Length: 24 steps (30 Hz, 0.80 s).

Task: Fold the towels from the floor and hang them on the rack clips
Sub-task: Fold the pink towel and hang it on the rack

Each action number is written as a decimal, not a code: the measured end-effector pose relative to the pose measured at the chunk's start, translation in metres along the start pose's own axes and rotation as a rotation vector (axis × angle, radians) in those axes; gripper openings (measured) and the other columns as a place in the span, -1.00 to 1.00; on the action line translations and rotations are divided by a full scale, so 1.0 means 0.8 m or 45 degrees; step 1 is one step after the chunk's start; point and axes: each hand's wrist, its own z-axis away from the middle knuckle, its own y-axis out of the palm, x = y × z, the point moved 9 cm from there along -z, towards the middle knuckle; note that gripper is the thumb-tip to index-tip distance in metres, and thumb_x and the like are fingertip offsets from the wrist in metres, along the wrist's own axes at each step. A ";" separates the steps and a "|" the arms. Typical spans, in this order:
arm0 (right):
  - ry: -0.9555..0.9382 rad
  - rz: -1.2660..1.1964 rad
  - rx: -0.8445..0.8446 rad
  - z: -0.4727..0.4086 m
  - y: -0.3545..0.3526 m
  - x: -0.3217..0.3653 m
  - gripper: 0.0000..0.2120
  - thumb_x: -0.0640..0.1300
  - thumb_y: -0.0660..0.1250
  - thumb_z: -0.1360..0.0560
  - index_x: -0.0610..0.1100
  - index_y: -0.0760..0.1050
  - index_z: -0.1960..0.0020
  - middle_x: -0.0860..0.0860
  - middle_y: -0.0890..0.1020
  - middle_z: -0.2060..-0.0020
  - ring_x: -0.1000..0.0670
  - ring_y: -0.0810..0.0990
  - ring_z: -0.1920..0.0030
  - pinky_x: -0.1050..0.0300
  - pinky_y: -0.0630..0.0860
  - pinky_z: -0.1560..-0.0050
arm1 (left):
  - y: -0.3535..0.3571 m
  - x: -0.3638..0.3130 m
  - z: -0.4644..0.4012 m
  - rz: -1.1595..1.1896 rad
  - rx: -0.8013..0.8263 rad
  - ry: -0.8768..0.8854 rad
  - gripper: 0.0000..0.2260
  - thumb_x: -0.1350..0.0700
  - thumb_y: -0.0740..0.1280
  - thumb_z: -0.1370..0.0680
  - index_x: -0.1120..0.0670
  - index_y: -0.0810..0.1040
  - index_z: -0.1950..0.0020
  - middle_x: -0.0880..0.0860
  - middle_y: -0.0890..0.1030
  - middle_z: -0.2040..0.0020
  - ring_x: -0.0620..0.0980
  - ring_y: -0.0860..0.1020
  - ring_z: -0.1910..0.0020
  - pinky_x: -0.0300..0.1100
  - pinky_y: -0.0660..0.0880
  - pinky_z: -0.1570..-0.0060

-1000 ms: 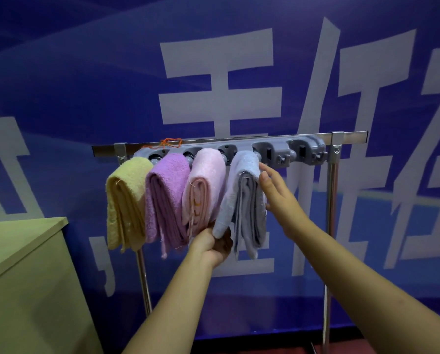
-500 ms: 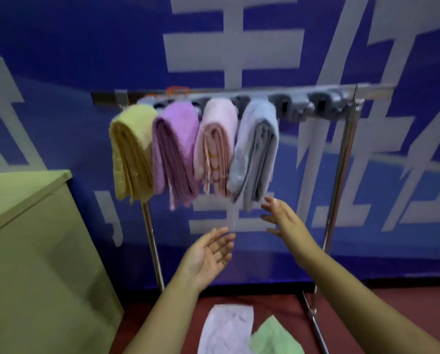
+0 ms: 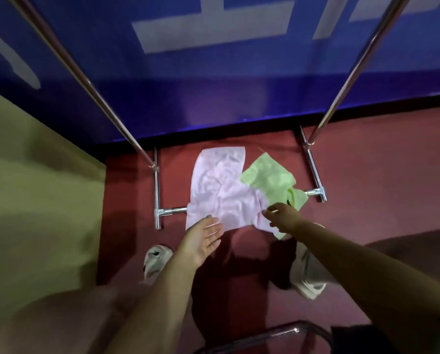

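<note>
The pink towel (image 3: 221, 190) lay spread and rumpled on the red floor (image 3: 382, 175) between the rack's two base bars (image 3: 157, 190), its long axis running away from the person toward the blue banner (image 3: 213, 85). The crumpled green towel (image 3: 270, 180) overlapped its right edge. The left hand (image 3: 203, 238) hovered over the pink towel's near corner, grip wide. The right hand (image 3: 285, 218) reached above the overlap, fingers loosely curled, holding nothing.

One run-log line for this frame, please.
phase: reaching to floor | left hand: open, above pink towel | right hand: open, over green towel | nothing gripped
</note>
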 end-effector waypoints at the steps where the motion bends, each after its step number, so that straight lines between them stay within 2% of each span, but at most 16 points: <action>1: 0.062 0.046 0.006 -0.015 0.011 -0.021 -0.62 0.03 0.32 -0.51 -0.20 0.48 -0.20 -0.18 0.64 -0.05 -0.12 0.61 0.01 0.20 0.43 0.24 | -0.005 0.007 -0.014 -0.005 -0.017 -0.023 -0.82 0.02 0.20 -0.60 0.07 0.54 0.02 0.03 0.62 0.03 -0.06 0.56 0.06 -0.20 0.43 0.11; 3: 0.158 0.154 0.000 -0.043 0.028 -0.053 -0.61 -0.02 0.33 -0.50 -0.21 0.46 -0.24 -0.17 0.60 -0.14 -0.14 0.55 -0.13 0.14 0.43 0.00 | -0.011 0.018 -0.040 0.011 -0.042 -0.068 -0.82 0.02 0.21 -0.60 0.08 0.54 -0.01 0.04 0.62 0.01 -0.05 0.57 0.03 -0.19 0.44 0.11; 5: 0.228 0.179 0.009 -0.069 0.045 -0.077 -0.59 -0.05 0.34 -0.50 -0.22 0.43 -0.27 -0.18 0.58 -0.15 -0.16 0.53 -0.17 0.12 0.41 -0.10 | -0.013 0.027 -0.062 -0.003 -0.060 -0.105 -0.82 0.03 0.21 -0.60 0.09 0.53 -0.06 0.06 0.63 -0.01 -0.04 0.57 0.01 -0.19 0.45 0.09; 8: 0.300 0.116 -0.017 -0.110 0.062 -0.100 -0.52 -0.07 0.35 -0.49 -0.22 0.36 -0.34 -0.19 0.55 -0.18 -0.17 0.53 -0.18 0.10 0.41 -0.11 | -0.008 0.034 -0.090 -0.045 -0.056 -0.157 -0.81 0.04 0.19 -0.60 0.10 0.52 -0.10 0.06 0.62 -0.02 -0.04 0.57 0.00 -0.20 0.45 0.09; 13: 0.406 -0.043 -0.204 -0.176 0.070 -0.115 -0.47 -0.12 0.38 -0.44 -0.18 0.33 -0.36 -0.16 0.47 -0.24 -0.18 0.50 -0.22 0.04 0.45 -0.13 | 0.000 0.035 -0.133 -0.054 -0.041 -0.206 -0.78 -0.01 0.20 -0.60 0.09 0.53 -0.09 0.04 0.64 -0.03 -0.04 0.58 -0.01 -0.20 0.47 0.06; 16: 0.469 -0.120 -0.319 -0.204 0.074 -0.124 -0.57 -0.20 0.36 -0.36 -0.10 0.41 -0.22 -0.10 0.48 -0.16 -0.17 0.50 -0.19 0.03 0.48 -0.09 | 0.004 0.035 -0.153 -0.028 -0.041 -0.233 -0.78 0.00 0.21 -0.60 0.09 0.53 -0.10 0.03 0.64 -0.02 -0.04 0.58 0.00 -0.19 0.46 0.04; 19: 0.519 -0.179 -0.368 -0.215 0.081 -0.139 -0.70 -0.21 0.31 -0.37 -0.08 0.39 -0.08 -0.05 0.53 -0.06 -0.14 0.52 -0.11 0.01 0.47 -0.10 | 0.007 0.038 -0.164 0.002 -0.048 -0.246 -0.78 0.01 0.23 -0.58 0.11 0.54 -0.10 0.03 0.65 0.04 -0.04 0.58 0.05 -0.18 0.45 0.04; 21: 0.506 -0.223 -0.383 -0.218 0.085 -0.143 -0.78 -0.19 0.27 -0.43 -0.10 0.39 -0.07 -0.05 0.53 0.01 -0.13 0.52 -0.06 0.05 0.43 -0.08 | 0.011 0.039 -0.163 0.001 -0.035 -0.253 -0.78 0.01 0.23 -0.58 0.11 0.54 -0.09 0.04 0.65 0.06 -0.04 0.58 0.06 -0.18 0.45 0.04; 24: 0.468 -0.261 -0.412 -0.211 0.086 -0.137 -0.78 -0.18 0.23 -0.49 -0.21 0.43 -0.12 -0.08 0.56 0.03 -0.14 0.54 -0.01 0.14 0.37 0.06 | 0.012 0.035 -0.157 -0.026 -0.035 -0.228 -0.78 0.01 0.22 -0.59 0.11 0.54 -0.10 0.04 0.65 0.02 -0.04 0.58 0.02 -0.18 0.46 0.02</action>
